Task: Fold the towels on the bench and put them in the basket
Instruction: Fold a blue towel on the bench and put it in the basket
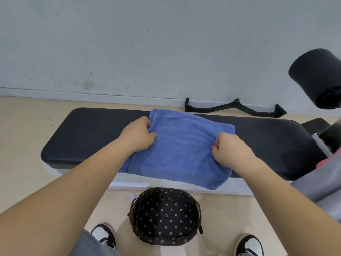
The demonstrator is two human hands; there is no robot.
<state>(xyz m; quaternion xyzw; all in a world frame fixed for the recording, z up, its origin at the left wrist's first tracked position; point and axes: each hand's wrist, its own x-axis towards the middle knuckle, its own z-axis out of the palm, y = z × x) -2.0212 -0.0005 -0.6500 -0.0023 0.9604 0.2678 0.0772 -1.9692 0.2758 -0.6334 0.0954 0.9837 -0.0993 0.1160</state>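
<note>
Seen from above, a folded blue towel (pixel 180 150) is lying across the middle of a black padded surface (pixel 83 137), with its near edge hanging slightly over the front. The left hand (pixel 137 135) is gripping the towel's left edge, its fingers (pixel 145 121) curling tightly around the cloth. The right hand (pixel 230 150) is gripping the right edge, fingers curling and pinching a ridge of fabric. Both bare forearms are reaching in from the bottom corners.

A round dark brown basket (pixel 166 209) with a small flower print is sitting on the floor just in front of the surface, below the towel, between two black-and-white shoes (pixel 104 234). Behind the surface, a black cable handle (pixel 234 108) is lying against the white wall. A black foam roller (pixel 317 76) is showing at upper right, and grey and pink cloth (pixel 323 174) is lying at the right edge.
</note>
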